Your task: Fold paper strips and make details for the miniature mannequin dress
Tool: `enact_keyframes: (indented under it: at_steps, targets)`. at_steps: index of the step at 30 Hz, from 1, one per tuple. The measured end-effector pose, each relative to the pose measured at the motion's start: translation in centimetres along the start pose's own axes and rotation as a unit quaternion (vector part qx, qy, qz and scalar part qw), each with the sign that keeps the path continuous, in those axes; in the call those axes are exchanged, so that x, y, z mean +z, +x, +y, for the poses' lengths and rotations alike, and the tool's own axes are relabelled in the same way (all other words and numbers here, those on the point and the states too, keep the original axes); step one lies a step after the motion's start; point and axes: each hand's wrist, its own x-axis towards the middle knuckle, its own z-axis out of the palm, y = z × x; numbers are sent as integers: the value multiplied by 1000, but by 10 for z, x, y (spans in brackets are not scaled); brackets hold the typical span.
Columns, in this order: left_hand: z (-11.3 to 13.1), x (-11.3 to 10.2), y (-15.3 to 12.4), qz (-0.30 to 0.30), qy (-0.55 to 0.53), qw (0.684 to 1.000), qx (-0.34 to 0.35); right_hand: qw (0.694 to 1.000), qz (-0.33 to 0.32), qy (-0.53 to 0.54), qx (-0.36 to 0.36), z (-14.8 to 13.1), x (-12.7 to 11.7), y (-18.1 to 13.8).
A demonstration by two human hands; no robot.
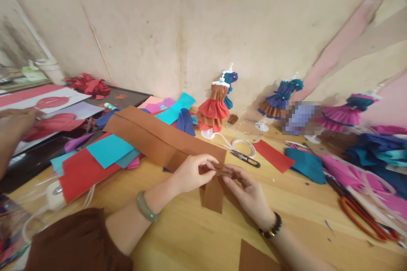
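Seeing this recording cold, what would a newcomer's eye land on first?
Probably the miniature red-and-brown ruffled dress near the middle, before the wall. Next, just below centre, the left hand and right hand, fingers close together at a small brown piece, beside a long brown sheet. The orange-handled scissors stand out at lower right.

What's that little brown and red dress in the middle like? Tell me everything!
The little dress has a strapless, gathered brown top and puffy orange-red ruffles. It looks like crinkled paper or thin cloth; I can't tell which. It's upright on a small white stand on the wooden table, partly hiding a teal-blue dress. Neither the left hand nor the right hand touches it.
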Motion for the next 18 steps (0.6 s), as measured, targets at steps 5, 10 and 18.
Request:
enact_keyframes:
  at_steps: [5,10,18]
  targets:
    - [5,1,-3,11,135,985,110,1000,7,10,-11,5,1,0]
    - [4,1,-1,0,178,975,130,997,36,-25,-56,5,2,-1]
    - [-2,2,2,5,160,972,173,992,27,-78,-96,5,1,-2]
